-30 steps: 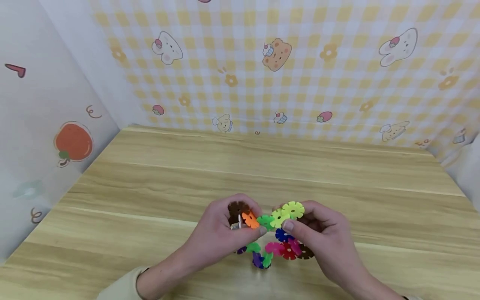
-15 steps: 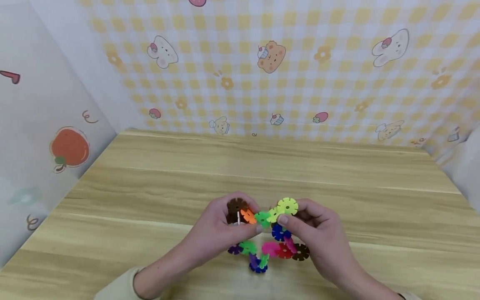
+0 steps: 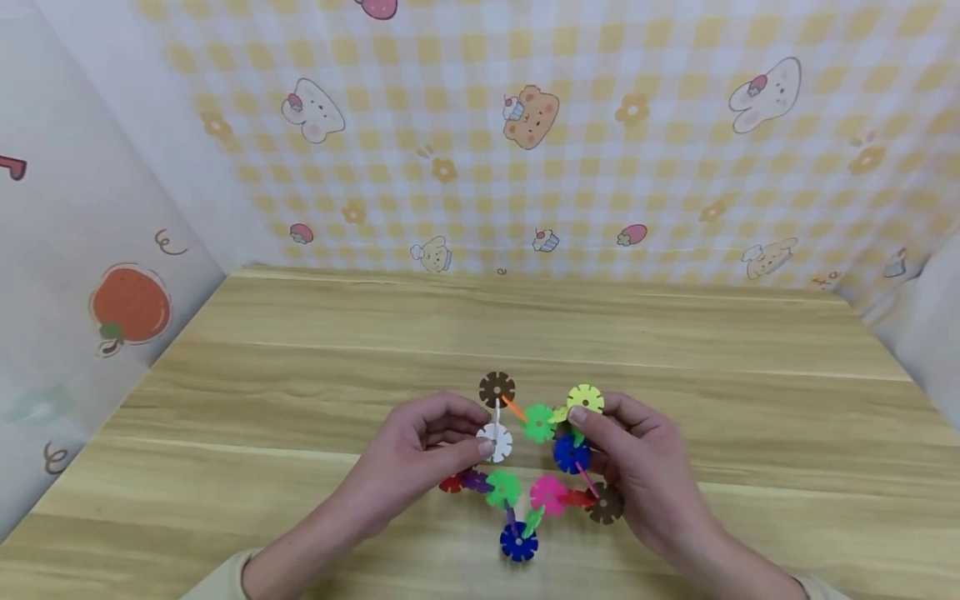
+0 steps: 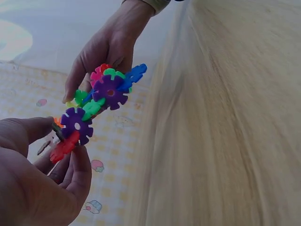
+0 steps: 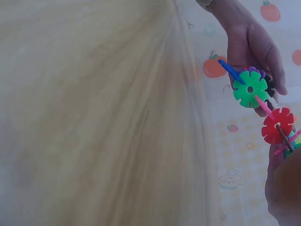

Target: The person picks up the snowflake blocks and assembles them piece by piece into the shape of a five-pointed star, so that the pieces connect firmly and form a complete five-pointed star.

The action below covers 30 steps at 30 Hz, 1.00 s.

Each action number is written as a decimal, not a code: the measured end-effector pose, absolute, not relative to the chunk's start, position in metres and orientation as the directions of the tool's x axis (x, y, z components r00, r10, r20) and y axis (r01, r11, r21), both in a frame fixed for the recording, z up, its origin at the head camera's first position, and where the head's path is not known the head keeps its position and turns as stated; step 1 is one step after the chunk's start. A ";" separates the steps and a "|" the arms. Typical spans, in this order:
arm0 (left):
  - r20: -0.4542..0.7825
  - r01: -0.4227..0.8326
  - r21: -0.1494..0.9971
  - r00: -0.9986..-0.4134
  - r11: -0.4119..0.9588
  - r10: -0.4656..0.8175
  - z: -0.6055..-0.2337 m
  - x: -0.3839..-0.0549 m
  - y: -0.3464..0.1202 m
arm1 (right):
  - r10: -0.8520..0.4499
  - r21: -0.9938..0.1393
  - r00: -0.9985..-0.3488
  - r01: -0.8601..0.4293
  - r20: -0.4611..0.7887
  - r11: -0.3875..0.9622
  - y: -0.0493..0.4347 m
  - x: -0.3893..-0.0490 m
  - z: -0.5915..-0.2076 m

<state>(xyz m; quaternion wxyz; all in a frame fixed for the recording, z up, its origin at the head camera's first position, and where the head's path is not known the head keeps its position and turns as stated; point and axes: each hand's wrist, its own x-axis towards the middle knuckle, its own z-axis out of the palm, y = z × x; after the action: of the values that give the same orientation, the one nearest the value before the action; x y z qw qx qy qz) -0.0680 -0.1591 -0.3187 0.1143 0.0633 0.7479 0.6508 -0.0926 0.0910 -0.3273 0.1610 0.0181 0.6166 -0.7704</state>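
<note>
A ring of linked, notched plastic discs (image 3: 550,496) hangs between both hands in the head view. My left hand (image 3: 405,462) pinches its white disc (image 3: 501,435) at the left, below a brown disc (image 3: 497,380). My right hand (image 3: 648,467) pinches a yellow disc (image 3: 588,394) at the upper right. A blue disc (image 3: 519,546) forms the lowest point. In the left wrist view, a purple disc (image 4: 70,121) and a red disc (image 4: 66,147) sit at my left fingers. In the right wrist view, a green disc (image 5: 243,94) faces the camera. Fingers hide parts of the ring.
A wood-grain tabletop (image 3: 360,333) lies under the hands. Behind it rises a wall with yellow checks and cartoon animals (image 3: 465,200). A white panel with a fruit print (image 3: 131,304) closes off the left side.
My left hand has moved its grip lower and left on the ring, uncovering the brown and white discs. The ring is spread wider, while my right hand keeps its pinch.
</note>
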 end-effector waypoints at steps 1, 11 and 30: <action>-0.096 -0.062 0.988 -0.966 0.142 0.241 -0.318 -0.068 -0.159 | -0.224 -0.945 -0.947 0.271 -0.228 -0.185 0.090 -0.092 -0.328; -0.117 -0.088 0.979 -0.981 0.181 0.155 -0.316 -0.074 -0.154 | -0.153 -0.963 -0.961 0.247 -0.229 -0.110 0.082 -0.093 -0.329; -0.123 -0.004 0.861 -0.972 0.508 0.200 -0.357 -0.125 -0.155 | -0.330 -0.924 -0.863 0.355 -0.381 0.140 0.106 -0.121 -0.355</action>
<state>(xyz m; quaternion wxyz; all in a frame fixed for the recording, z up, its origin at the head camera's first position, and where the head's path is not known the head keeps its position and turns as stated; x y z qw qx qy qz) -0.1247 -0.1552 -0.3568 0.1038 0.0568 0.8622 0.4925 -0.1213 0.1058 -0.3552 0.2612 0.0087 0.7083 -0.6558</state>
